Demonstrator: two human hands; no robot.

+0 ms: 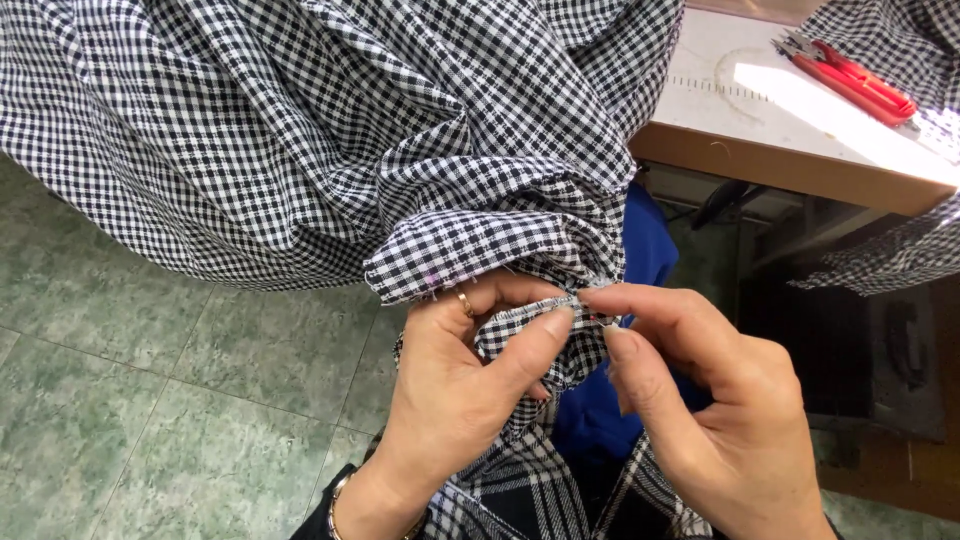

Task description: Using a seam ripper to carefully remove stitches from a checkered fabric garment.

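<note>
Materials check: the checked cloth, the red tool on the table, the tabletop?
Checked cloth: woven fabric, likely cotton or a blend, matte; it folds softly and shows a stitched edge between the left hand and right hand.
Red tool: glossy red handles, probably plastic, with metal tips.
Tabletop: pale, smooth laminate over a brown, wood-like edge, as it looks.

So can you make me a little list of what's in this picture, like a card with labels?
left hand: pinches the stitched edge of the checked fabric
right hand: fingertips grip the same edge, close beside
ring: gold, on the left hand
red tool: lies on the table, top right
floor: green tiles
</note>
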